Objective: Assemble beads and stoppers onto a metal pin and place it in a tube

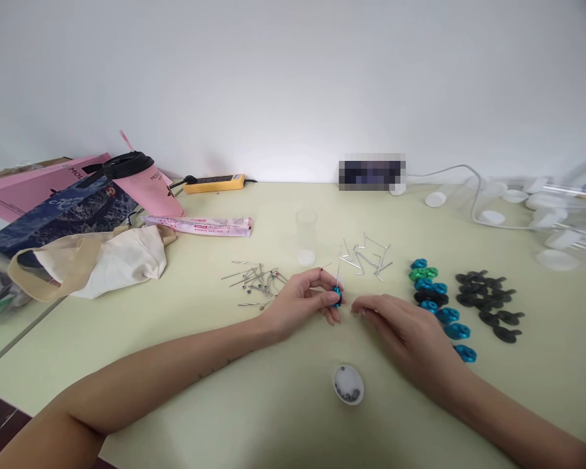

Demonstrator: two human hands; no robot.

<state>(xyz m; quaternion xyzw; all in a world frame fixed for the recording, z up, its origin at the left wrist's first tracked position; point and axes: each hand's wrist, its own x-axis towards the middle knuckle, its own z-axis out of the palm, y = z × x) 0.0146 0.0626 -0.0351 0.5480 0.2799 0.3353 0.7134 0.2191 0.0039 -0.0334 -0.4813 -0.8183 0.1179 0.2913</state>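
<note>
My left hand point(308, 296) pinches a small blue metal part point(338, 297) between thumb and fingers, with a thin metal rod point(338, 270) standing up from it. Close by on the right, my right hand point(395, 319) has its fingertips pressed together; what they hold, if anything, is too small to tell. Below both hands sits a small white dish point(340, 395) with tiny dark pieces in it. Beyond my left hand lie several thin metal rods with small coloured ends point(260, 285). Bent L-shaped metal rods point(361, 255) are scattered farther back.
Blue, green and black metal parts point(449, 315) stand in a group right of my right hand, beside black paddle-shaped pieces point(488, 299). A clear tube point(306, 234) stands upright behind. At left are a pink cup point(149, 189), a cloth bag point(112, 264) and a power strip point(215, 184).
</note>
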